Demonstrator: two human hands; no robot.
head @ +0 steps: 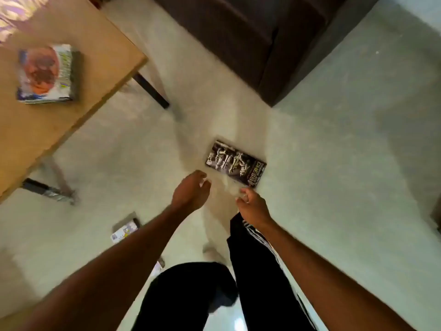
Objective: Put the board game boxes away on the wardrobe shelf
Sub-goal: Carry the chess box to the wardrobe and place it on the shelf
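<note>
A black chess game box [235, 163] lies flat on the pale floor in front of me. My left hand [191, 191] hangs above the floor just left of the box, fingers loosely curled and holding nothing. My right hand [253, 206] hovers near the box's lower corner, fingers curled, also holding nothing. A colourful game box [46, 74] rests on the wooden table [95, 68] at the upper left. Another small box [125, 230] lies on the floor at the lower left, partly hidden by my left forearm. The view is motion-blurred.
A dark brown sofa [262, 44] stands at the top, its corner reaching toward the chess box. The table's dark legs [152, 90] stand on the floor at the left. My legs in black trousers [250, 271] fill the bottom centre. No wardrobe is in view.
</note>
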